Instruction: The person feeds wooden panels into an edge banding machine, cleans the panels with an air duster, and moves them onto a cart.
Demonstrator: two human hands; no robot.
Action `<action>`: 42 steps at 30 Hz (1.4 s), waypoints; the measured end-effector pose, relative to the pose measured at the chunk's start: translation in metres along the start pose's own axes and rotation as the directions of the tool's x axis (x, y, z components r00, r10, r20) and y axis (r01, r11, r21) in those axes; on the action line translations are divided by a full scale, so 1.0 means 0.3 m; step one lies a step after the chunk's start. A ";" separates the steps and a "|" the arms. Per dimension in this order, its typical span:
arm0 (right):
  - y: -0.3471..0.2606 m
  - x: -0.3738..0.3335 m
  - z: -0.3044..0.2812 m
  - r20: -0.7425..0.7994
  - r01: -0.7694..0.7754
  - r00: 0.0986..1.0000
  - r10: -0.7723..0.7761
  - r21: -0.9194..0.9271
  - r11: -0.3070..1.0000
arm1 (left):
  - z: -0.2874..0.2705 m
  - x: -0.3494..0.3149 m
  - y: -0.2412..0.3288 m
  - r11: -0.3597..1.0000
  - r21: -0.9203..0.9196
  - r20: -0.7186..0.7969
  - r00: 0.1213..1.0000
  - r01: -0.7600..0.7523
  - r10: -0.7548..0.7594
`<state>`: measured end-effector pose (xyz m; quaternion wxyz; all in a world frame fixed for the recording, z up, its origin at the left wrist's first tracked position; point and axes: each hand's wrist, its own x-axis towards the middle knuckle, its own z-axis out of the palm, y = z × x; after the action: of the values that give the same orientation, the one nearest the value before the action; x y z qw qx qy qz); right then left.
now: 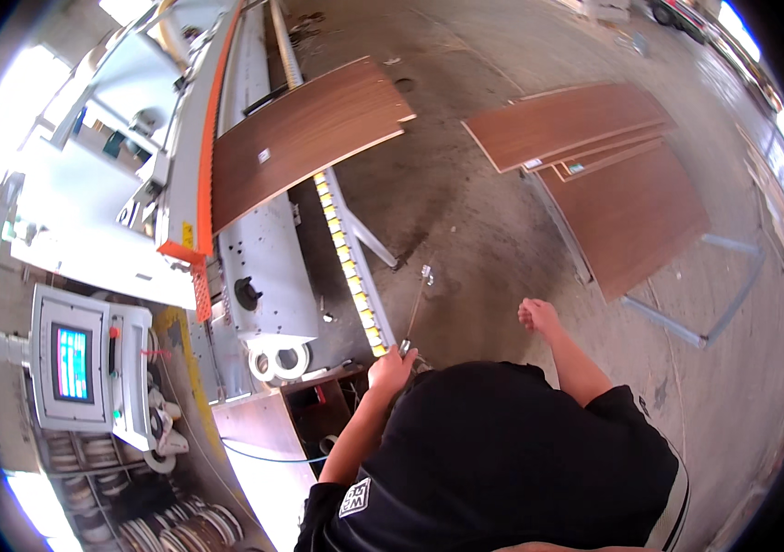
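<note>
My left hand (390, 371) is closed at the near end of a thin rod (417, 304) with shiny metal pieces at both ends. That hand is right beside the near end of a support rail (346, 253) with yellow and white segments. Hanging above the floor on the right, my right hand (537, 316) is loosely curled with nothing visible in it. A brown wood-grain panel (309, 138) lies across the rail and the machine bed, its left edge under the orange-edged beam (212, 120). More brown panels (627, 207) are stacked to the right of my right hand.
A control box with a lit screen (72, 362) stands at the left. White rolls (293, 361) sit at the near end of the machine bed, above a wooden cabinet (259, 421). Coils of edging (199, 532) fill the lower left. A metal frame (677, 324) juts out under the stacked panels.
</note>
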<state>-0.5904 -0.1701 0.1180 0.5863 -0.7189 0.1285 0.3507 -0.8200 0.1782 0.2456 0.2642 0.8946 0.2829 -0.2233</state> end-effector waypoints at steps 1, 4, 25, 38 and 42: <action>-0.092 0.005 0.080 0.015 0.037 0.999 -0.037 0.040 0.999 | -0.031 -0.027 -0.060 1.000 -0.013 0.005 1.000 0.004 -0.004; -0.306 0.047 0.307 0.041 0.089 0.994 -0.097 0.168 0.982 | -0.143 -0.113 -0.220 0.989 0.045 0.109 0.985 -0.139 0.133; -0.347 0.009 0.566 0.364 0.188 0.914 0.180 -0.771 0.608 | -0.951 -0.304 -1.762 0.846 -0.504 -0.858 0.013 0.175 -0.514; 0.002 0.021 0.018 0.265 0.153 0.964 0.024 -0.626 0.765 | -0.948 0.320 -1.545 0.271 -0.899 -0.264 -0.069 -0.345 -0.962; 0.282 0.187 -0.242 0.383 0.368 0.922 -0.057 -0.823 0.432 | -0.750 0.631 -0.929 0.285 -0.689 -0.542 0.214 -0.666 -0.813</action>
<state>-0.5748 -0.2490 0.0224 0.1805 -0.8656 -0.2544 0.3917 -0.7976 0.5816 0.2163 0.4719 0.4130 0.5047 0.5932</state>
